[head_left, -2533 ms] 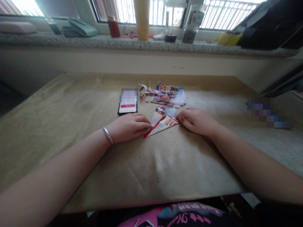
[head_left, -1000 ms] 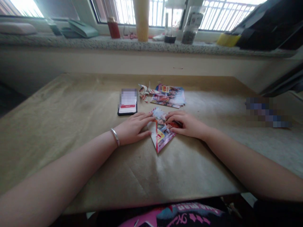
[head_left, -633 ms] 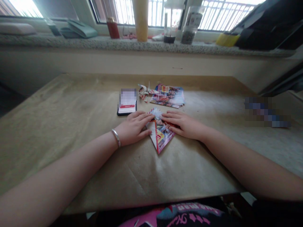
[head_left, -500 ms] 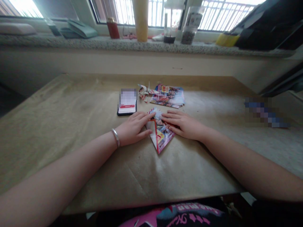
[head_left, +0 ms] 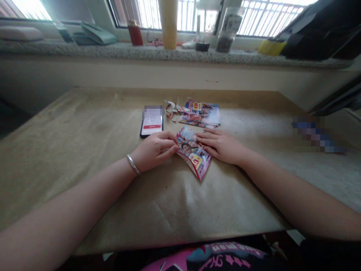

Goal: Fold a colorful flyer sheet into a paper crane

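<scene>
A colourful printed paper sheet (head_left: 189, 147) lies before me, its lower left edge bent up and showing a pale underside. My left hand (head_left: 158, 149), with a silver bangle at the wrist, is closed and pinches the sheet's left edge between thumb and fingers. Flat on the sheet's right side rests my right hand (head_left: 222, 147), its fingers stretched out. Just beyond the sheet is a stack of similar printed sheets (head_left: 204, 114). Torn paper scraps (head_left: 171, 109) lie to the left of that stack.
A phone (head_left: 152, 130) with a lit screen lies beyond my left hand on the table (head_left: 126, 210). A blurred flat item (head_left: 316, 135) is at the far right. Along the windowsill (head_left: 113, 52) stand a red container (head_left: 135, 34), a yellow cylinder (head_left: 169, 30) and a clear container (head_left: 228, 34).
My left hand has gone from lying spread on the sheet to pinching its left edge. The folded-over left flap has opened out, and the sheet's lower tip has shifted right.
</scene>
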Action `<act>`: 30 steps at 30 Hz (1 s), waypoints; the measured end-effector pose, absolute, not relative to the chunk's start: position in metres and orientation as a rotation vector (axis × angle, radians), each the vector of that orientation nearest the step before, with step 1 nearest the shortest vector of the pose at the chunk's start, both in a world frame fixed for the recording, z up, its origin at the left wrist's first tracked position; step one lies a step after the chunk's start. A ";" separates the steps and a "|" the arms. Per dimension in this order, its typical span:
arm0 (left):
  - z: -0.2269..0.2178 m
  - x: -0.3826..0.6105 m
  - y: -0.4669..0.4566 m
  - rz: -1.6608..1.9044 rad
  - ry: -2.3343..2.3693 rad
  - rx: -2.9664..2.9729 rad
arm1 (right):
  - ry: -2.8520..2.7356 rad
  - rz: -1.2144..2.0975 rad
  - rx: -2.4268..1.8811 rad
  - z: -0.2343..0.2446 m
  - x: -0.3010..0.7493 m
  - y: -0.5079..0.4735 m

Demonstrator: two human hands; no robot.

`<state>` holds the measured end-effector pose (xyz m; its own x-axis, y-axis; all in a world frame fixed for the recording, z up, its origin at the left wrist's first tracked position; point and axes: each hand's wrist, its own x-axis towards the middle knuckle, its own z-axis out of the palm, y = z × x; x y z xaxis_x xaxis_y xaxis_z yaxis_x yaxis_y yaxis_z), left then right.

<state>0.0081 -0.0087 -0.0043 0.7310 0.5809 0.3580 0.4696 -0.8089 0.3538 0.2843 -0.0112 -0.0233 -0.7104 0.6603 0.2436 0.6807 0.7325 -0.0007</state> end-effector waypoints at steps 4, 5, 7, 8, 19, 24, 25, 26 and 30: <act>-0.006 0.008 -0.007 0.588 0.733 2.810 | -2.655 -0.157 -1.142 -0.025 0.287 -0.008; -0.006 0.008 -0.007 0.558 0.723 2.848 | -2.645 -0.142 -1.158 -0.025 0.287 -0.007; -0.008 0.009 -0.006 0.498 0.687 2.918 | -2.633 -0.091 -1.194 -0.028 0.287 -0.005; -0.008 0.010 -0.006 0.469 0.671 2.944 | -2.630 -0.058 -1.214 -0.029 0.288 -0.004; -0.011 0.014 -0.016 0.191 0.616 3.087 | -2.725 0.011 -1.255 -0.030 0.284 -0.005; -0.017 0.017 -0.015 0.075 0.625 3.001 | -2.717 0.012 -1.216 -0.033 0.276 -0.003; -0.018 0.017 -0.015 0.050 0.644 2.983 | -2.707 0.014 -1.194 -0.034 0.275 -0.003; -0.018 0.017 -0.015 0.025 0.661 2.968 | -2.696 0.015 -1.162 -0.035 0.275 -0.002; -0.016 0.016 -0.016 -0.066 0.676 2.944 | -2.646 0.054 -1.000 -0.035 0.279 -0.002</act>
